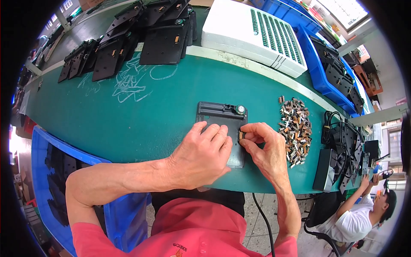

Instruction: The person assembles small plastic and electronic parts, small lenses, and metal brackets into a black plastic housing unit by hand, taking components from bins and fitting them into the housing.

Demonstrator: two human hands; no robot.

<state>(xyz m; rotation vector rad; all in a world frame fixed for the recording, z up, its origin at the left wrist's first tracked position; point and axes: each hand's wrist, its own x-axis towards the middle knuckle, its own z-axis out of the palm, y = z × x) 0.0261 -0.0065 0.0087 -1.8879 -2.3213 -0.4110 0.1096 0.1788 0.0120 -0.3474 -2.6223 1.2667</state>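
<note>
On the green bench mat lies a black plastic panel (235, 159), with a ridge across its far end and a round green-and-silver component (240, 109) at the far right corner. My left hand (204, 147) rests flat on the panel, fingers stretched out over its middle and holding nothing. At the panel's right edge, my right hand (265, 147) pinches a small tan connector-like part (241, 136) between thumb and forefinger. The fingers partly hide that part, and whether it is fully seated cannot be seen. A heap of similar small parts (295, 132) lies right of my right hand.
Finished-looking black panels (160, 47) stand stacked at the far left. Behind is a white foam tray (231, 30) with rows of round green components. Blue bins (128, 214) (317, 77) hold more panels. Cables and a black box (325, 169) lie at right, near a seated person (357, 218).
</note>
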